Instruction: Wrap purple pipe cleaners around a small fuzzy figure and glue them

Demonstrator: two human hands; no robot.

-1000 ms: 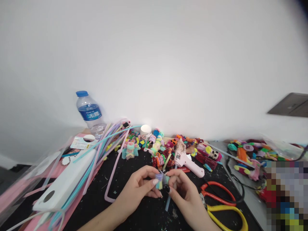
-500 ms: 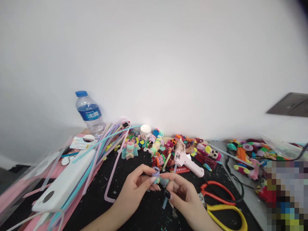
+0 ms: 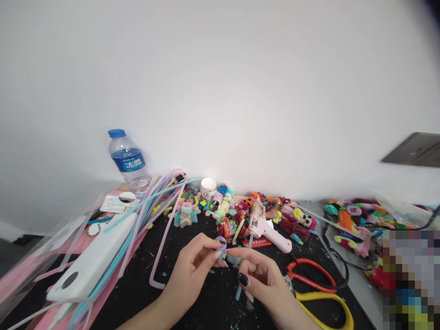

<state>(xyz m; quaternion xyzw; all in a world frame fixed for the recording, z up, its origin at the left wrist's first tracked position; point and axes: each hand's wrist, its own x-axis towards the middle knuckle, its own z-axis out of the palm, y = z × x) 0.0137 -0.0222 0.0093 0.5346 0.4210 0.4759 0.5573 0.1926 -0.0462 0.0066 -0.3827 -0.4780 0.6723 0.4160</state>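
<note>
Between the thumb and fingers of my left hand [image 3: 198, 263] is a small pastel pipe-cleaner figure [image 3: 221, 245], with a lilac loop at its top. My right hand [image 3: 263, 277] is close beside it, fingers curled, its index fingertip at the figure's right side. From under the right hand's fingers sticks out the end of a light blue pipe cleaner [image 3: 238, 293]. A pale teal part [image 3: 233, 260] shows between the two hands; the fingers hide how it joins the rest. Just beyond the hands rests a pink glue gun [image 3: 271, 233].
Red-and-yellow-handled scissors [image 3: 325, 307] lie right of my right hand. A white power strip [image 3: 92, 256] and long pastel pipe cleaners [image 3: 135, 236] occupy the left. Several colourful pipe-cleaner figures [image 3: 225, 206] line the wall, near a water bottle [image 3: 128, 160] and white cup [image 3: 208, 187].
My right hand has shifted slightly, and the light blue pipe cleaner end has moved a little right and down with it. The left hand with the figure has barely moved.
</note>
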